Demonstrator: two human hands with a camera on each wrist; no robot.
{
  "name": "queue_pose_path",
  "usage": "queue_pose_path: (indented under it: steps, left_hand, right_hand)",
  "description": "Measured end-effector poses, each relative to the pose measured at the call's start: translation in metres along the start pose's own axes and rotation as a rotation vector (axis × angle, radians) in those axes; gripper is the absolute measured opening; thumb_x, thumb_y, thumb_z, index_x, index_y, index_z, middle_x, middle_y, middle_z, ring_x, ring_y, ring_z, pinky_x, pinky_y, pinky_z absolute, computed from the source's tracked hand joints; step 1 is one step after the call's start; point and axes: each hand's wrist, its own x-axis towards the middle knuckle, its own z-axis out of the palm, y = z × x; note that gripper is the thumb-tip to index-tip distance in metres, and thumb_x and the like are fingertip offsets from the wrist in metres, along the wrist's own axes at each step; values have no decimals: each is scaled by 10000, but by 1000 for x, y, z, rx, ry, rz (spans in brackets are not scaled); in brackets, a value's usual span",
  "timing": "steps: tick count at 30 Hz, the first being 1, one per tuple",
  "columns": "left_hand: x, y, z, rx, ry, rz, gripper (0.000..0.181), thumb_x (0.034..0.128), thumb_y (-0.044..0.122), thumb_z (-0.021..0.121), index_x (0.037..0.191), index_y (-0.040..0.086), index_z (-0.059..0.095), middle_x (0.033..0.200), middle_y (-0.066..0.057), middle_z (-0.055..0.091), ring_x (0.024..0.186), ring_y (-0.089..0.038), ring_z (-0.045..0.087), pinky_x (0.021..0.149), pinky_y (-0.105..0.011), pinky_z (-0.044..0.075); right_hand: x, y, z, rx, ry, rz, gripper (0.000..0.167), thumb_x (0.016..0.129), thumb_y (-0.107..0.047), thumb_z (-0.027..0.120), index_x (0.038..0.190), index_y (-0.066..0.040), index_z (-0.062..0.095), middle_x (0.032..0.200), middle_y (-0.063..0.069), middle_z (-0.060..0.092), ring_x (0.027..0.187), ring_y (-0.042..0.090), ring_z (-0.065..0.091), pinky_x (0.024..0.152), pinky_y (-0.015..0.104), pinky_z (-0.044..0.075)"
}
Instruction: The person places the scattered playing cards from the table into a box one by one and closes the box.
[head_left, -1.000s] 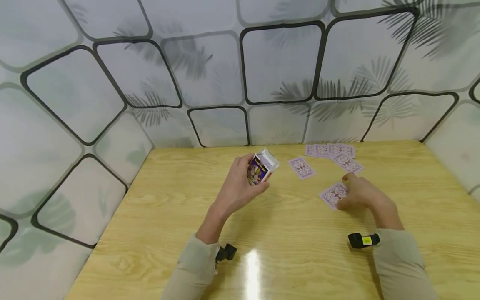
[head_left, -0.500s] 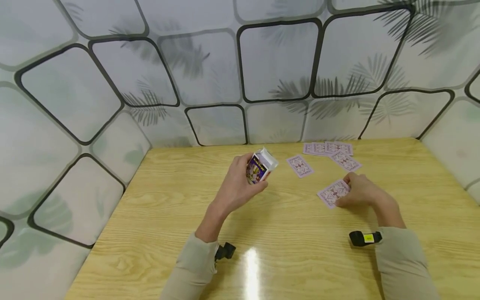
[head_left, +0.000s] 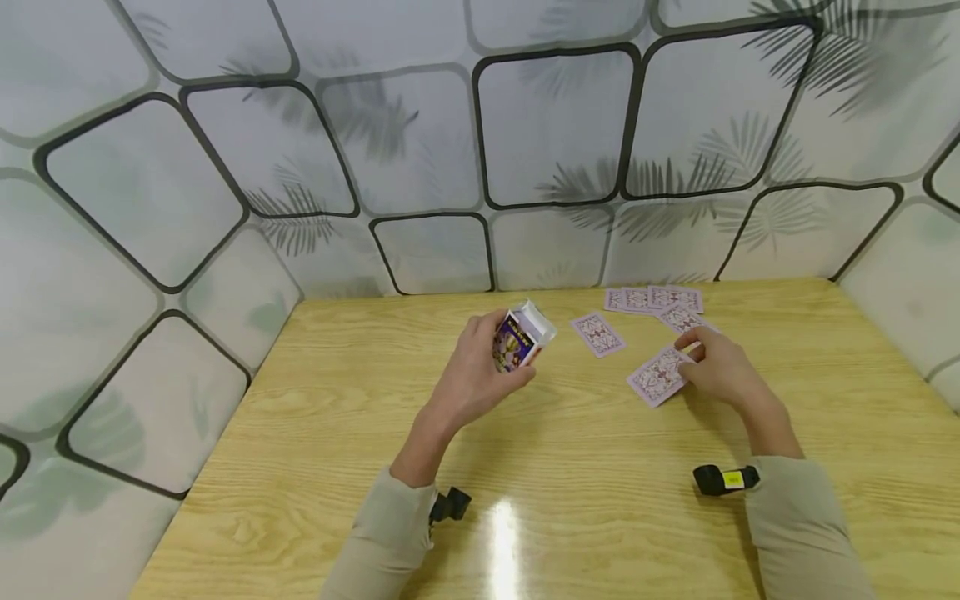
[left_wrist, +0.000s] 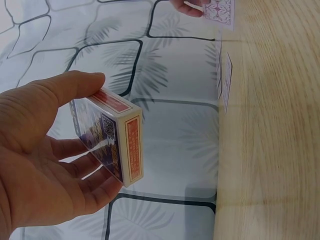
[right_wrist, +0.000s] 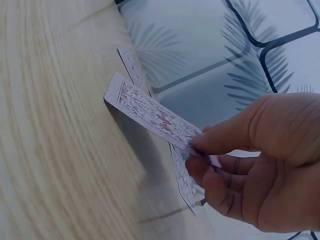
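Raised and shifted slightly back since the earlier frame: one card (head_left: pixel 657 377), pinched at its right end between the right hand's (head_left: pixel 722 367) thumb and fingers. Whether its far corner touches the worktop (head_left: pixel 570 467) cannot be told. Left hand (head_left: pixel 476 367) grips the card box (head_left: pixel 514 343), tilted, above the worktop. Risk, as judged: a loosened pinch could drop the card; a low sweep could disturb the diagonal card (head_left: pixel 678 318) just behind. Back-row cards (head_left: pixel 675 298) lie near the wall (head_left: pixel 555 125), limiting room there; open room lies frontward.
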Motion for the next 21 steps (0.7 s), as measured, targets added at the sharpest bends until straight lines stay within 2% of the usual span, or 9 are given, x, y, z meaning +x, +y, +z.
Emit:
queue_pose_path:
  steps: [5,12,21]
  left_hand:
    - [0,0,0,-1,-7,-4,778,864,233,766,1504,59,358,1306,-150,473,1022,-222,513,797,-312,517]
    - [-1,2,1,0,-16,-14,781,872,240,762,1509,60,348,1328,-154,459,1036,-231,515,806,-331,519]
    - [-1,3,2,2,-34,-25,772,879,251,757,1508,69,350,1318,-147,458,1036,-226,509,806,-335,521]
  right_hand:
    - [-1,-2,-1,63,42,-17,269,945,-41,526,1167,93,595,1059,272,613,764,214,570,572,289,482]
    - [-3,-4,-3,174,122,-13,296,988,-72,481,1193,93,618,1084,257,617,793,209,591,595,297,529]
    - [-9,-26,-11,300,210,-24,347,975,-77,498,1267,86,591,1178,234,571,704,106,569,587,247,521]
